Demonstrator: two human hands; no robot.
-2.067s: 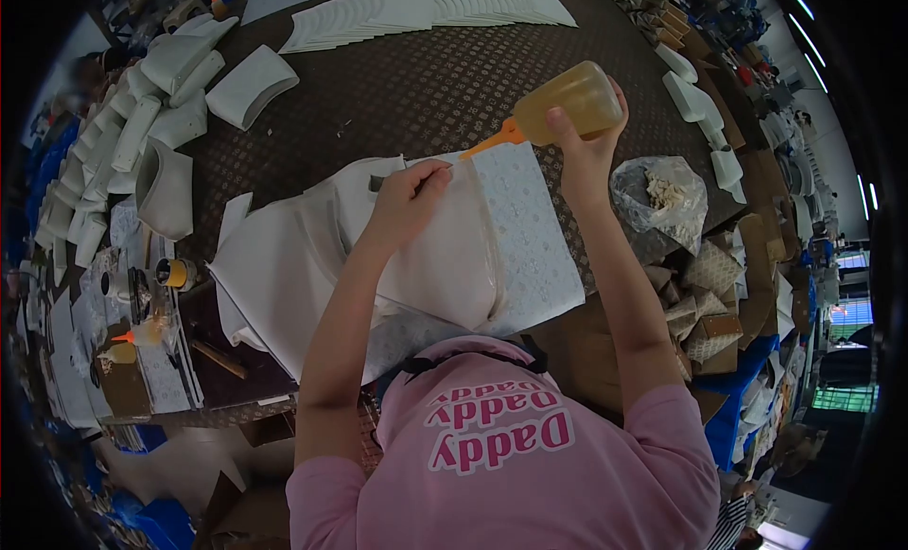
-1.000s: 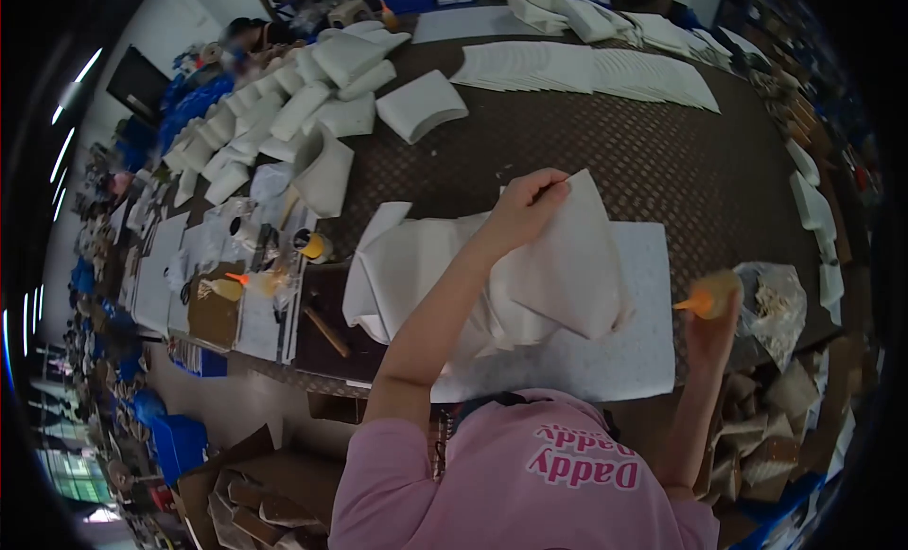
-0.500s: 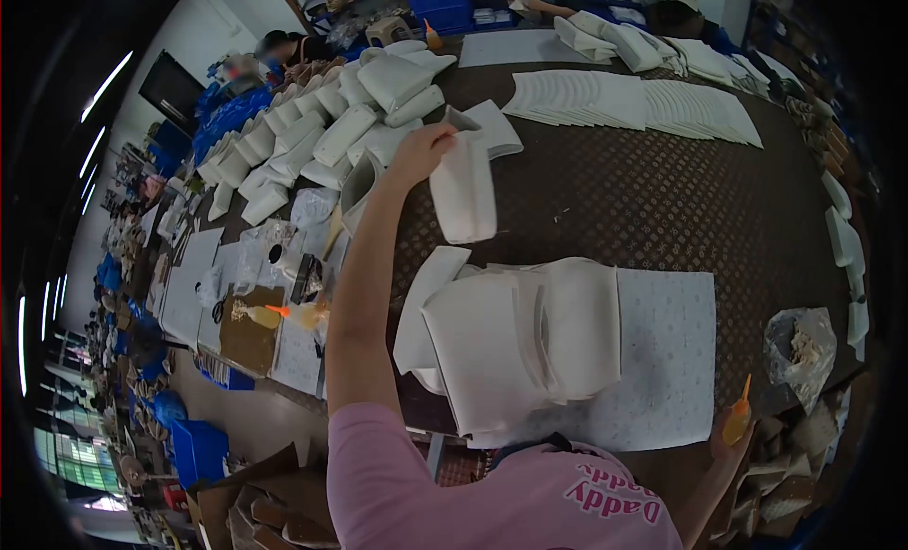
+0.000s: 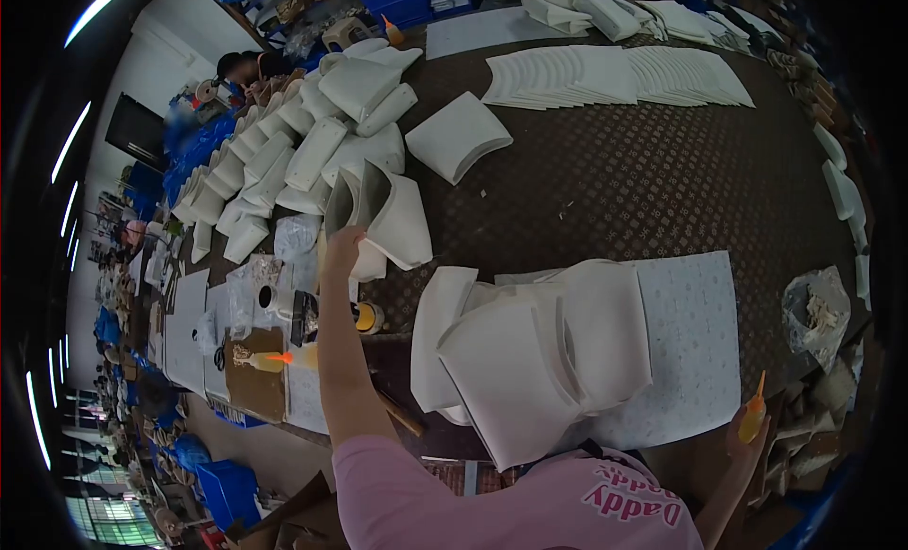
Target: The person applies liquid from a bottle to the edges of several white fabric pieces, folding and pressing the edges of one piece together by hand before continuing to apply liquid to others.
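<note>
My left hand (image 4: 346, 251) reaches out to the left, its fingers closed at the lower edge of a white curved sleeve-like piece (image 4: 402, 219). That piece stands with its hollow end up, beside another open white piece (image 4: 342, 198). Low on the right, my right hand (image 4: 747, 435) is wrapped round a small squeeze bottle (image 4: 753, 419) of yellow liquid, its orange nozzle pointing up. In front of my body, several large white curved pieces (image 4: 511, 361) lie overlapped on a pale sheet (image 4: 695, 351).
A heap of white pieces (image 4: 312, 153) fills the table's left side, with a single one (image 4: 461, 139) apart from it. Fanned white panels (image 4: 615, 77) lie at the back. A plastic bag (image 4: 815, 314) sits right; another nozzle bottle (image 4: 303, 357) lies left. A person (image 4: 260, 72) sits beyond.
My left hand has moved left and nearer with the white piece, bringing it beside the open one near the heap. My right hand still holds the bottle. The view has shifted slightly.
</note>
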